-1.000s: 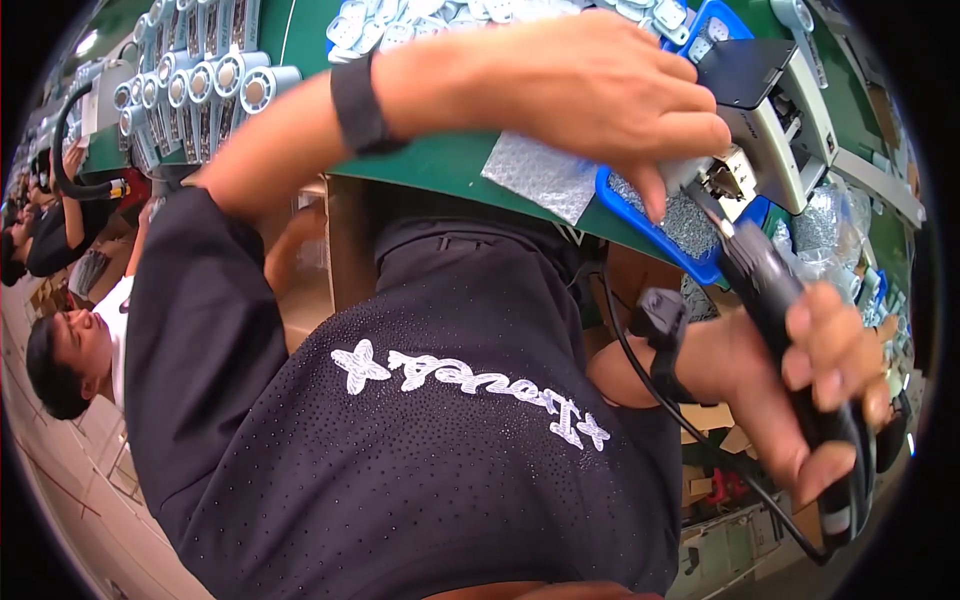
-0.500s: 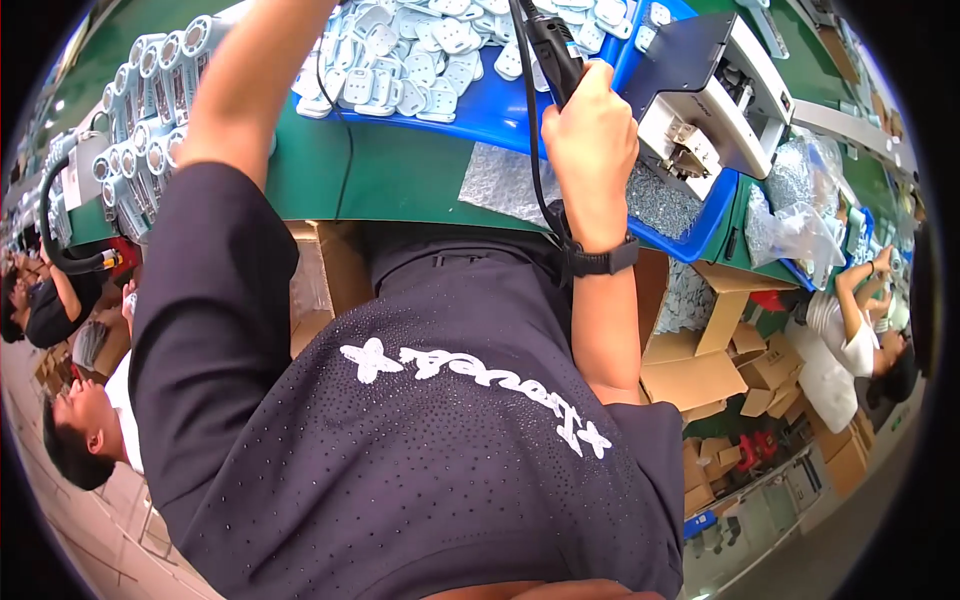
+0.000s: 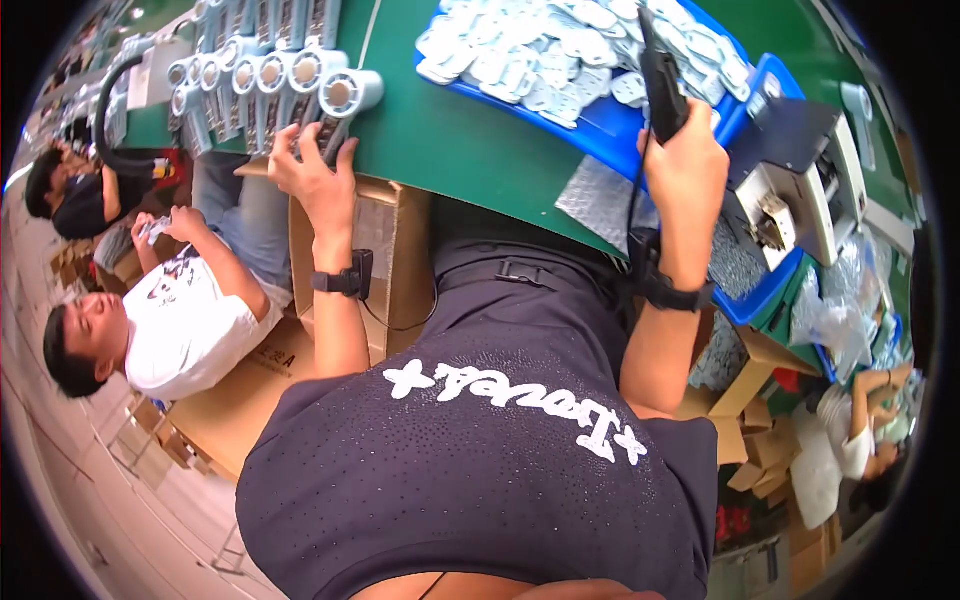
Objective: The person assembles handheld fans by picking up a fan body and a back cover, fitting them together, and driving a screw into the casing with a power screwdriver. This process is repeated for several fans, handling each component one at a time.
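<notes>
A black, corded electric screwdriver (image 3: pixel 662 90) is in the grip of my right hand (image 3: pixel 690 165), raised over the near edge of a blue tray (image 3: pixel 600 135). The tray is heaped with pale-blue flat plastic plates (image 3: pixel 545 55). On the left, my left hand (image 3: pixel 315 180) has its thumb and fingers on either side of the handle of a pale-blue housing with a round head (image 3: pixel 350 93). That housing lies at the right end of several similar housings (image 3: pixel 250 75) in rows. The screwdriver's tip is near the plates; whether it touches one I cannot tell.
A white and dark machine (image 3: pixel 795 200) stands at the right beside a blue bin (image 3: pixel 745 300) of small metal pieces. Bubble wrap (image 3: pixel 600 205) lies at the green table's (image 3: pixel 470 165) edge. A co-worker in white (image 3: pixel 200 325) sits at the left, close to cardboard boxes.
My left hand has come back into view from beyond the upper edge and is now at a housing's handle. The view has turned, shifting the table contents rightward. My right hand still holds the screwdriver.
</notes>
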The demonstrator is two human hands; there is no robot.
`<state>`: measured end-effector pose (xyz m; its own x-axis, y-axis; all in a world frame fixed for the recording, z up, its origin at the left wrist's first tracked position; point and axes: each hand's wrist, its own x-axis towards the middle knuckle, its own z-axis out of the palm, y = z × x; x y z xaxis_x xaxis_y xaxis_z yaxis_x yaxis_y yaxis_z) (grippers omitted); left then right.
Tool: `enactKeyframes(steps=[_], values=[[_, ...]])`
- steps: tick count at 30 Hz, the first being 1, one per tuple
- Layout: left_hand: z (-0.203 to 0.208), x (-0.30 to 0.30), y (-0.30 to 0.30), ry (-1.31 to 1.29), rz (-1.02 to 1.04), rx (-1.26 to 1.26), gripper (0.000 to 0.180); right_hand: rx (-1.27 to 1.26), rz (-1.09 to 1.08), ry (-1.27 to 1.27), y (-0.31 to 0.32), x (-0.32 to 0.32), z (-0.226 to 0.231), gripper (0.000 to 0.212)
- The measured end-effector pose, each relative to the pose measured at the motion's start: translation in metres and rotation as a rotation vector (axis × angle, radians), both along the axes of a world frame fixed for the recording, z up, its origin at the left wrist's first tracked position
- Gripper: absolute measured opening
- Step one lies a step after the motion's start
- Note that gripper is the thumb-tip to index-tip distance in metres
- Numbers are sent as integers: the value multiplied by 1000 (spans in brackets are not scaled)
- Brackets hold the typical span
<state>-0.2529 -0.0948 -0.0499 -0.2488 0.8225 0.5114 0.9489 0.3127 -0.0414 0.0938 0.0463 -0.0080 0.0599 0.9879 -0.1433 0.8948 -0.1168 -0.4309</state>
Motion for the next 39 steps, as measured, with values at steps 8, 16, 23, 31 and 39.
enactKeyframes(steps=[8,16,23,31,39], values=[[50,23,4,-272,-428,124,63,-126,65,867,-37,19,38,64],[31,149,55,-1238,-1211,186,93,-190,-49,1286,-80,42,75,73],[24,223,80,-1391,-1453,-279,62,-20,-124,1097,-104,56,45,64],[4,253,74,-1305,-1320,-249,63,604,-27,1089,-85,87,48,36],[4,256,79,-1296,-1372,-206,65,939,-8,1067,-14,130,60,25]])
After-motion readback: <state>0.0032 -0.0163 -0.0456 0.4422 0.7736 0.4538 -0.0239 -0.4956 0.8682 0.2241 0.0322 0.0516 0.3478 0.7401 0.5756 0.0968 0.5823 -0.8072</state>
